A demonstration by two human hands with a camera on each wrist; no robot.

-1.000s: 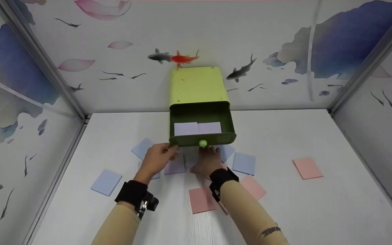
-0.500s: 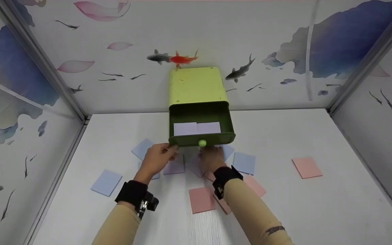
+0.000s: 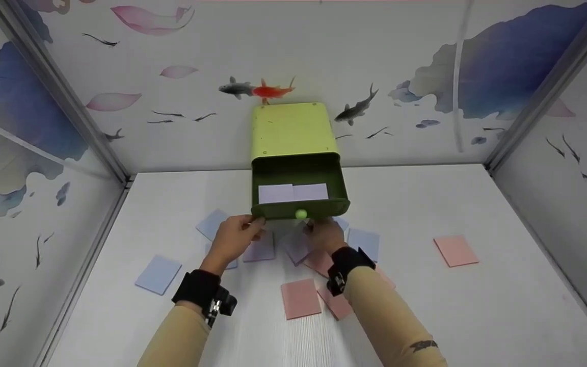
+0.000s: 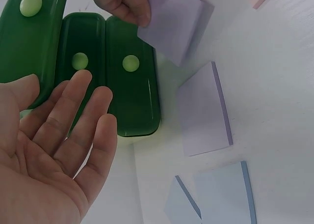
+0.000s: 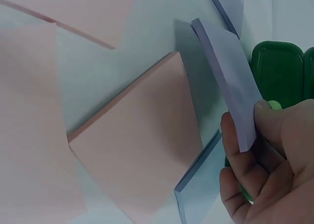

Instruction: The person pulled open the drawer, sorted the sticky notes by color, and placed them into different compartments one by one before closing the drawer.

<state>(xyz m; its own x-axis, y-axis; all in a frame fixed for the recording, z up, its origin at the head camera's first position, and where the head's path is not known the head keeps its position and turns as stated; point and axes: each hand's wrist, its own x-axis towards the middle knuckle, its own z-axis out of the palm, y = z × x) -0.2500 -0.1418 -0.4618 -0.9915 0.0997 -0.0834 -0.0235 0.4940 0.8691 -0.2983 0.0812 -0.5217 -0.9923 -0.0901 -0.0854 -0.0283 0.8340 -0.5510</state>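
A lime-green desktop drawer unit (image 3: 293, 130) stands against the back wall, its top drawer (image 3: 301, 209) pulled out with two lilac sticky note pads (image 3: 275, 193) inside. My left hand (image 3: 233, 237) pinches the drawer's lower left corner between thumb and forefinger; its other fingers spread loosely in the left wrist view. Below the knob, my right hand (image 3: 325, 235) grips another lilac sticky note pad (image 5: 228, 81) by one end, tilted up off the table. A second lilac pad (image 4: 205, 111) lies flat between the hands. Two shut drawers (image 4: 130, 86) show under the open one.
Blue sticky note pads lie at the left (image 3: 158, 274) and just right of the right hand (image 3: 364, 243). Pink pads (image 3: 300, 299) are scattered in front of and under the right forearm, and one pink pad (image 3: 455, 251) sits far right. Printed white walls enclose the table (image 3: 426, 316).
My right hand has closed on a lilac pad, lifted its edge and shifted slightly right, uncovering pink pads. The left hand stays at the drawer corner.
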